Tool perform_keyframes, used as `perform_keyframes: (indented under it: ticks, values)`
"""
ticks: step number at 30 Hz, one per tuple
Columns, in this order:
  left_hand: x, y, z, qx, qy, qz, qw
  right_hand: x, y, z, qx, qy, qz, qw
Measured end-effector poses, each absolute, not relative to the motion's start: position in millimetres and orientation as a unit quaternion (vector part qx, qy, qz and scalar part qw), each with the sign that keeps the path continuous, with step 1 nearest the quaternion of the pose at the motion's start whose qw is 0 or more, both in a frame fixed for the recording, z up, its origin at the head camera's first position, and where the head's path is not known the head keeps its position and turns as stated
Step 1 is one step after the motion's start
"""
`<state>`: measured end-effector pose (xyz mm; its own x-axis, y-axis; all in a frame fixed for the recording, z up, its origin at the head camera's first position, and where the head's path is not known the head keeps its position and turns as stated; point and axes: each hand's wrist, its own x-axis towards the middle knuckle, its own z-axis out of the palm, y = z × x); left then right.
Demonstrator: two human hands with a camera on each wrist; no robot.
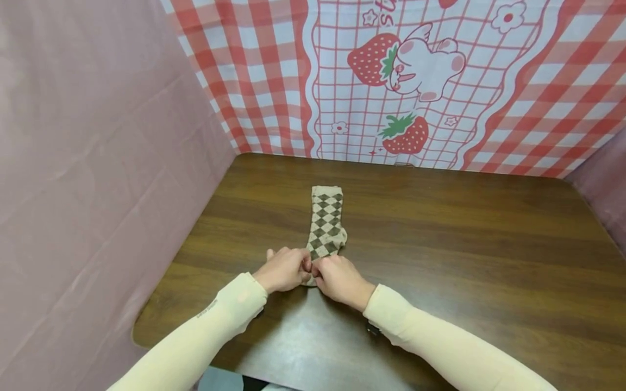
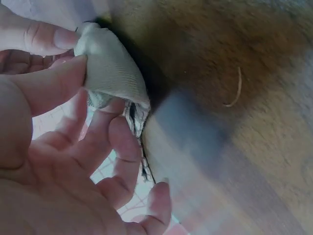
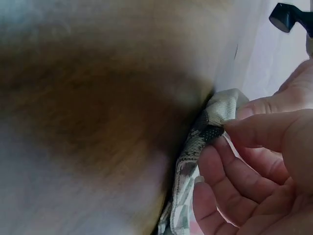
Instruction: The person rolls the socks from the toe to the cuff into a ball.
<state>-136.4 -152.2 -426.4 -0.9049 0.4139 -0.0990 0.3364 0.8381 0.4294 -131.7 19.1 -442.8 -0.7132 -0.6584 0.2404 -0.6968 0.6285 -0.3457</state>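
A beige sock point(image 1: 325, 217) with dark diamonds lies lengthwise on the wooden table, its cuff pointing away from me and its heel bulging to the right. Both hands are close together at the plain toe end. My left hand point(image 1: 286, 269) pinches the toe fabric point(image 2: 110, 63) between thumb and fingers, the other fingers spread below it. From the right side, my right hand point(image 1: 342, 278) pinches the sock near the same spot; in the right wrist view its thumb and forefinger meet on the fabric point(image 3: 222, 110). The hands hide part of the foot section in the head view.
The brown table point(image 1: 464, 244) extends widely to the right. A red-checked cloth with strawberries point(image 1: 406, 134) hangs behind it, and a pink cloth point(image 1: 98, 163) stands along the left. A black wrist-camera mount point(image 3: 288, 17) shows beside the left hand in the right wrist view.
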Motion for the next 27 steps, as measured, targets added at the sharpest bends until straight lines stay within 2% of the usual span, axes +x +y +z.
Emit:
perform_keyframes:
  ticks: [6,15,22,27]
  values:
    - [-136.7,-149.4,-425.1,0.240,0.948,0.201,0.057,-138.1,26.7,-442.5,0.366,-0.900,0.233,0.037]
    - [-136.1,-143.7,-427.2,0.335,0.929,0.152,0.026,-145.0,36.9,-439.4,0.324,-0.909,0.261,-0.006]
    - [-136.3,-144.6,-430.6,0.350,0.923,0.160,0.015,-141.0,34.9,-443.0,0.324,-0.909,0.263,-0.002]
    - [-135.2,-150.1,-430.7,0.340,0.926,0.165,0.011,-135.6,28.4,-440.8,0.346,-0.905,0.245,0.035]
